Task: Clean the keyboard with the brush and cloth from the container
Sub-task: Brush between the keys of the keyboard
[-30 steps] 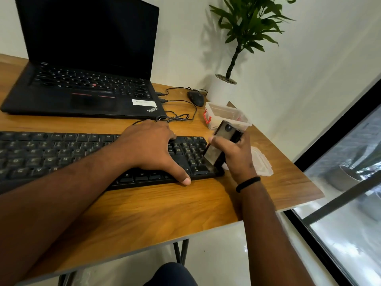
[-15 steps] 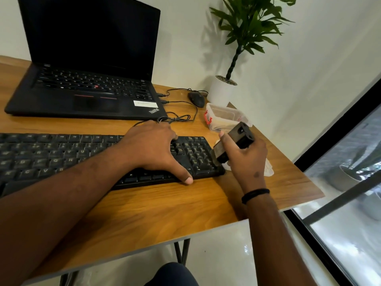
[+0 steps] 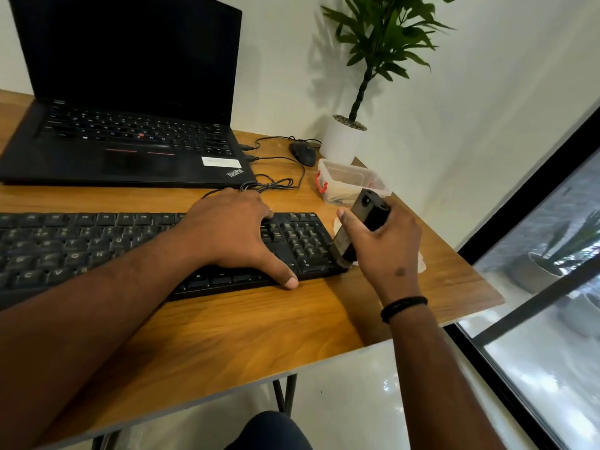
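Brushing the right end of the keyboard (image 3: 146, 245) right now, out on the wooden table (image 3: 246, 336). Right hand (image 3: 384, 251) wrapped around the brush (image 3: 360, 225), fingers (image 3: 349, 222) curled tight on the dark handle, bristle end down at the near right corner of the number pad. Left hand (image 3: 232, 233) spread flat over the keys, fingers relaxed, thumb on the front edge, pinning the board in place. Container (image 3: 352, 183) open just beyond, near the plant pot (image 3: 341, 141); cloth not clearly made out inside. Likely a light, rigid handle with soft bristles, so best gripped low for control. Keyboard probably light and prone to sliding, hence the steadying palm.
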The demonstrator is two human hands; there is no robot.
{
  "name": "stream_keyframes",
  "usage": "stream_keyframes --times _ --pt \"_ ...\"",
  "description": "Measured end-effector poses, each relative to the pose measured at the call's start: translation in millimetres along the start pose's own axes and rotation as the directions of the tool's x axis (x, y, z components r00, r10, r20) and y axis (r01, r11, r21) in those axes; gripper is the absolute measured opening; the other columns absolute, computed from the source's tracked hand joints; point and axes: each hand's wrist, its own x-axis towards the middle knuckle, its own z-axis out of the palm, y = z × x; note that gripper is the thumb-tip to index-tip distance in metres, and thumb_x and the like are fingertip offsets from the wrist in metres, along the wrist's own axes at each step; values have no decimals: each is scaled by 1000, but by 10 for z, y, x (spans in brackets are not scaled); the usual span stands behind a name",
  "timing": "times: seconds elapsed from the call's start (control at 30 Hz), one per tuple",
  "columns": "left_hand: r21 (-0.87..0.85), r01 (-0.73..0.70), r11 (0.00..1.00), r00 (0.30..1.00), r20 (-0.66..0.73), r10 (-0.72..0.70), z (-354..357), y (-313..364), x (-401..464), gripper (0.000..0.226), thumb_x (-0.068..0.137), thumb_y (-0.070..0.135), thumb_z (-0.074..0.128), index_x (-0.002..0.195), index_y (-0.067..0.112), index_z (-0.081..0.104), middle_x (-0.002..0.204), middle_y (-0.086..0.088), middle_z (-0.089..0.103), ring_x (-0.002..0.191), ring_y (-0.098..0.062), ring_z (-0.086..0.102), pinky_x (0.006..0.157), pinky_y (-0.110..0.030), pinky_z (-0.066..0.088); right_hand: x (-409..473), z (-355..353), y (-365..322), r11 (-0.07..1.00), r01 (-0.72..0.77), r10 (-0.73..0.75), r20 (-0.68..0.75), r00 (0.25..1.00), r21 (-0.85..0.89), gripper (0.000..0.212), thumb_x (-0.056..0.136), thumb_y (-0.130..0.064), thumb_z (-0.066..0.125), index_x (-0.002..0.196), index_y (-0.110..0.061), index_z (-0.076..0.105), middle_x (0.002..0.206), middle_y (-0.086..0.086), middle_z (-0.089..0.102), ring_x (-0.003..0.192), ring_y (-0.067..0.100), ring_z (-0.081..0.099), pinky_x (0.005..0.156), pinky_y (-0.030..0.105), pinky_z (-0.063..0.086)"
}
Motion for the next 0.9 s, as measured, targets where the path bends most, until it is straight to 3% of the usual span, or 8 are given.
stream_keyframes --times 0.13,0.23,0.3,0.4,0.53,0.67,0.73,0.9 --pt "9 -5 1000 1000 -7 5 7 -3 15 132 25 108 46 134 33 55 127 14 53 115 -16 48 87 -37 48 -124 46 -108 988 37 -64 177 982 150 22 85 -35 76 99 -20 67 90 -10 67 86 4 63 63 12 49" --pt "-3 -4 1000 1000 2 4 14 -1 15 138 22 108 45 137 33 53 129 15 51 116 -16 46 88 -37 46 -21 34 -98 986 -49 21 175 984 158 28 83 -38 77 103 -20 69 97 -10 69 93 8 67 71 22 57" --pt "-1 -4 1000 1000 3 4 20 -5 14 141 21 108 44 140 32 51 131 15 51 118 -16 46 88 -37 46 41 -26 -93 984 -67 25 236 971 168 30 81 -41 78 102 -21 69 94 -12 69 91 4 67 66 18 53" --pt "-2 -9 1000 1000 -5 9 20 -11 28 136 22 109 44 135 33 55 128 14 52 115 -17 46 83 -37 45 70 -147 -158 956 -47 -65 366 928 290 25 80 -27 81 94 -11 67 80 -6 69 73 -2 64 53 10 45" --pt "-2 -6 1000 1000 -2 6 19 -16 32 134 22 109 45 133 34 56 123 14 51 112 -17 46 82 -37 45 69 -168 -242 877 -210 -28 483 875 431 40 77 -13 83 111 -5 63 99 3 75 81 3 69 52 10 46" --pt "-4 1 1000 1000 -3 -1 34 -13 23 140 24 108 45 141 31 50 134 12 51 119 -18 46 86 -38 47 -38 18 -361 853 -208 19 370 929 479 26 72 -20 87 88 -15 66 79 -4 70 79 15 71 61 27 58" --pt "4 3 1000 1000 0 -3 35 -12 26 143 24 108 44 143 30 49 138 11 50 122 -19 46 86 -38 47 -75 109 -410 903 -132 21 263 965 410 25 72 -28 86 84 -18 65 75 -4 68 76 15 70 64 33 60" --pt "0 -4 1000 1000 1 4 20 -6 25 142 22 108 44 141 32 50 131 13 51 116 -17 46 86 -38 46 6 -14 -372 997 -72 73 181 981 -13 52 70 -42 80 106 -24 48 83 -19 51 76 0 53 55 7 38"
